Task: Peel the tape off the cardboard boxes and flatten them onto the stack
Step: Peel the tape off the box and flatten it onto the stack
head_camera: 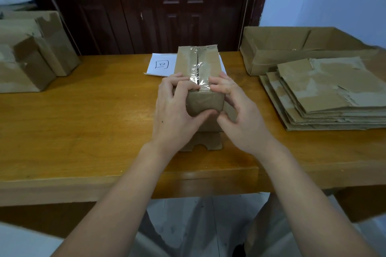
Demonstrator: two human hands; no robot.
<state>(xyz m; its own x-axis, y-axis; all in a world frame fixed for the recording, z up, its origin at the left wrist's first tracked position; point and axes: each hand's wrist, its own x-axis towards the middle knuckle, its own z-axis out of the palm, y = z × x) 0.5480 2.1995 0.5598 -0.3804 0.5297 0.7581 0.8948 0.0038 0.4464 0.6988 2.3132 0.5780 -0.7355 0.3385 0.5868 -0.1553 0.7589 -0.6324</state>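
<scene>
Bare forearms, no sleeves; light grey trousers (pixel 188 225) below.

A brown cardboard box (pixel 198 81) stands mid-table, long side running away from the viewer; clear tape (pixel 198 73) — glossy, wrinkled — runs along its top seam; a bottom flap sticks out at the near end; to the right lies a stack of flattened boxes (pixel 325 98); more taped boxes (pixel 27 54) sit far left.

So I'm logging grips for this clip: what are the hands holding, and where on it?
Both hold the taped box by its near end: left hand at the left top corner, right hand at the right, fingers on the clear tape.
</scene>
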